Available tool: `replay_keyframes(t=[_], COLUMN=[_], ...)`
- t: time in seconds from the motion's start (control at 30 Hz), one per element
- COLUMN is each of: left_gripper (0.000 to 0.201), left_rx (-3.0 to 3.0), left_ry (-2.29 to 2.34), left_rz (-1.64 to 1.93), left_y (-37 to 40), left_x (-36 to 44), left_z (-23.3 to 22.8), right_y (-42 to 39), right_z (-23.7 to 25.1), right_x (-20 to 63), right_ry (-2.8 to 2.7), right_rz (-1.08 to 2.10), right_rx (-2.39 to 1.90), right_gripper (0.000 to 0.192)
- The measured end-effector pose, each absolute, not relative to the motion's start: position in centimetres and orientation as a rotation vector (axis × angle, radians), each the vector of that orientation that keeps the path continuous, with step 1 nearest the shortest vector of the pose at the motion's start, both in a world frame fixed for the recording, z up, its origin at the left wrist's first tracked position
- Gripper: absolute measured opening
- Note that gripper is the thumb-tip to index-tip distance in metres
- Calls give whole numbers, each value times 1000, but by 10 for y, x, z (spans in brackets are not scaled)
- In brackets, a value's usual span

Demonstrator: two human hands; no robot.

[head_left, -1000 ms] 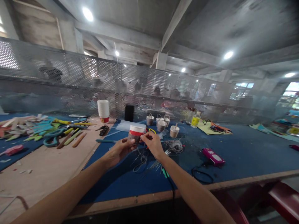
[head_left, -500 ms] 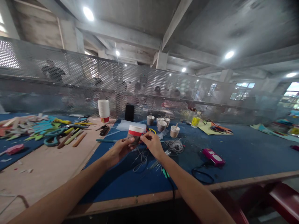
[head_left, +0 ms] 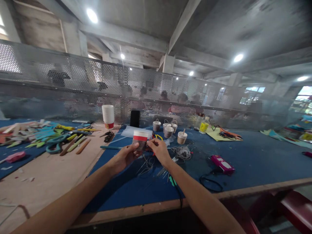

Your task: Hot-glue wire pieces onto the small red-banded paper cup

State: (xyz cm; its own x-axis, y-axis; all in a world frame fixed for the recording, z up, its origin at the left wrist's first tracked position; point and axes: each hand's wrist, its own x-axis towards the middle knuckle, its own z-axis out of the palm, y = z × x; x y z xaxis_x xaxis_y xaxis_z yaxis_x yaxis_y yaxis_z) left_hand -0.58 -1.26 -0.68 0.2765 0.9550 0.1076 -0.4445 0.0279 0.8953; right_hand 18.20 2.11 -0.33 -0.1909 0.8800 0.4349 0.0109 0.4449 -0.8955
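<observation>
A small paper cup (head_left: 140, 136), white at the rim with a red band and a grey covering round its lower half, is upright above the blue mat. My left hand (head_left: 126, 156) grips it from the left, thumb across the front. At the cup's right side, the thumb and fingers of my right hand (head_left: 157, 149) are pinched together; whatever lies between them is too small to make out. Loose grey cord (head_left: 148, 165) trails on the mat below, and a tangled cord bundle (head_left: 182, 152) sits right of my right hand. Thin sticks (head_left: 168, 167) lie under my right wrist.
Several grey cups with loop handles (head_left: 168, 131) stand behind my hands, beside a beige cup (head_left: 182, 137). Stacked paper cups (head_left: 108, 115), a phone (head_left: 135, 118) and scissors (head_left: 55, 143) are leftward. To the right are a yellow-labelled bottle (head_left: 204, 125) and a magenta device (head_left: 222, 163).
The cup has shifted slightly left and turned a little in my left hand. My right hand stays pinched at its right side, nearly in the same place.
</observation>
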Motion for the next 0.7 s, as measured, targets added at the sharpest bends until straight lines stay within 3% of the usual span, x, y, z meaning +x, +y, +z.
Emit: replay_keyframes(t=[0.17, 0.4, 0.7], left_gripper=[25, 18, 15], left_rx=[1034, 914, 814], left_ry=[585, 615, 644], left_rz=[1208, 1278, 1325], left_y=[-11, -12, -14], left_x=[-7, -7, -7], left_z=[-6, -4, 2], right_y=[13, 1, 8], right_z=[2, 2, -8], right_x=[180, 178, 178], right_ry=[-1573, -1775, -2011], right_rz=[1007, 938, 546], right_rx=[-763, -752, -856], right_gripper=[32, 23, 17])
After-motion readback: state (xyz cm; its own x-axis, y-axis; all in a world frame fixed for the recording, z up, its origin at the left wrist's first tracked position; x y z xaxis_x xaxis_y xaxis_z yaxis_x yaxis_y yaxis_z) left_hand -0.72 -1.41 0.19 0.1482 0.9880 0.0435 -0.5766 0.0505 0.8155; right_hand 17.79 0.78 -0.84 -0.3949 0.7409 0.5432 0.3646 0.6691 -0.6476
